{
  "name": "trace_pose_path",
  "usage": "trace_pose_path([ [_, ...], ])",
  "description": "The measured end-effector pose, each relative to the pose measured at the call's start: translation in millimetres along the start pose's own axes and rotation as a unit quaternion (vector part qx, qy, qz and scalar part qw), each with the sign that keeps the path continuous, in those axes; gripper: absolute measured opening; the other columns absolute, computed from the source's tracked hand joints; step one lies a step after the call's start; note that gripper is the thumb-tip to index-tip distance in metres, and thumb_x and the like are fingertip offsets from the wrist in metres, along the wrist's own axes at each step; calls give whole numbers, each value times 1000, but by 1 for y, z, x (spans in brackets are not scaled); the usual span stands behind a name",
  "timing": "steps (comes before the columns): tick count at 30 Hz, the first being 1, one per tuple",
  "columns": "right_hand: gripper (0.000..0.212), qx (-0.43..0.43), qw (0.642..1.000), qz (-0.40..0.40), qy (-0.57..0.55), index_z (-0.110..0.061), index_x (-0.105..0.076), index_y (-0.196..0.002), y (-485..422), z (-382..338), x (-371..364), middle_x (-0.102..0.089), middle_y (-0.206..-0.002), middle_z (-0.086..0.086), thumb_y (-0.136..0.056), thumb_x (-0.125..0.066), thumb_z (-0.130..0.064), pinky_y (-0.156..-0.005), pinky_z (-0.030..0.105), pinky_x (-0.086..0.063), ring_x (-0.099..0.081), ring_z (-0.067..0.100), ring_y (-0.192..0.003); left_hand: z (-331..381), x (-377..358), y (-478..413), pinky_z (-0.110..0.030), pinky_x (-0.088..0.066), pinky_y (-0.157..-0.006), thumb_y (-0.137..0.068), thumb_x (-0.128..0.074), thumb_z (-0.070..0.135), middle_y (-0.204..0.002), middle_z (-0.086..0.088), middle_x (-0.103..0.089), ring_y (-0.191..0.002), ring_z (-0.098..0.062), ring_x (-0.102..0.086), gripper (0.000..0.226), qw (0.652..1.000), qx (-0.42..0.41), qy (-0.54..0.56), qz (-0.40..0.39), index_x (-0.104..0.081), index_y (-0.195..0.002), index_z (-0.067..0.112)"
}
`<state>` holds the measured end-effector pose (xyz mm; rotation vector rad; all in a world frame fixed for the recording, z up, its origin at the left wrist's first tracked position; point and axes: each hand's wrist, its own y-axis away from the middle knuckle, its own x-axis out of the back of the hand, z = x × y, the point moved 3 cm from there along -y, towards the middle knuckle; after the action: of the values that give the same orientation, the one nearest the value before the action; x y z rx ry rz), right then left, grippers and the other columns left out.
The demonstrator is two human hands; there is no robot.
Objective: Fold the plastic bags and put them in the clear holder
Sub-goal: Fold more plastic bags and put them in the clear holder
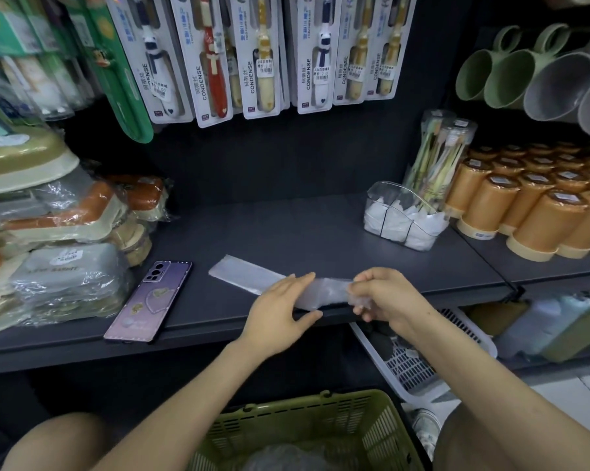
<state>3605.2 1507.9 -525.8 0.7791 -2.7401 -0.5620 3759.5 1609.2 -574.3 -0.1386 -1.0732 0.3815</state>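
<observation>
A clear plastic bag (249, 275), folded into a long narrow strip, lies on the dark shelf (287, 229) near its front edge. My left hand (281, 312) rests on the strip's middle with straight fingers, pressing it flat. My right hand (385, 295) pinches the strip's right end and lifts it slightly off the shelf. The clear holder (404, 215) stands at the back right of the shelf, with folded white bags inside its compartments.
A purple phone (149, 300) lies left of the bag. Wrapped packs (62, 239) crowd the left side, orange cups (538, 205) the right. A green basket (307, 430) holding more plastic sits below, a white basket (419, 362) under the shelf. Toothbrush packs (263, 52) hang above.
</observation>
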Motion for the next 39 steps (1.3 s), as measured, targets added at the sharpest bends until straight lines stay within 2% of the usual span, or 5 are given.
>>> trace_pose_path([
  [6, 12, -7, 991, -66, -112, -2, -57, -100, -1, -33, -15, -62, -69, 14, -90, -62, 0, -42, 21, -50, -62, 15, -47, 1, -7, 3, -33, -50, -91, -95, -58, 34, -115, -6, -69, -116, -23, -60, 44, 998, 14, 1, 67, -52, -137, 27],
  [10, 22, 37, 983, -112, -142, -9, -58, -104, -12, -58, -27, -72, -78, 14, -95, -58, -30, -48, 25, -54, -69, 18, -58, -1, 7, -6, -23, -43, -68, -102, -39, 36, -78, 10, -62, -80, -15, -61, 32, 972, 163, 152, 71, -60, -126, 32],
  [17, 42, 48, 996, -75, 15, -9, -55, -120, -46, -39, -63, -67, -103, 8, -97, -50, -44, -45, 25, -50, -60, 17, -55, -33, 21, -17, -33, -50, -89, -100, -47, 28, -104, 5, -65, -100, -11, -61, 22, 821, 317, 472, 54, -63, -110, 16],
  [29, 12, 44, 994, -73, 64, -7, -68, -79, -57, -3, -82, -55, -63, 5, -88, -67, -14, -36, 20, -29, -41, 7, -39, -53, 16, -17, -46, -52, -96, -86, -63, 21, -130, -8, -58, -112, -21, -63, 61, 783, 323, 532, 16, -40, -143, 20],
  [39, 8, 52, 971, -73, 219, 1, -67, -77, -61, -5, -73, -52, -60, 11, -82, -64, -4, -37, 20, -28, -43, 12, -41, -76, 37, -36, -32, -58, -66, -94, -51, 3, -124, -13, -57, -104, -27, -62, 46, 748, 374, 536, 114, -41, -138, 10],
])
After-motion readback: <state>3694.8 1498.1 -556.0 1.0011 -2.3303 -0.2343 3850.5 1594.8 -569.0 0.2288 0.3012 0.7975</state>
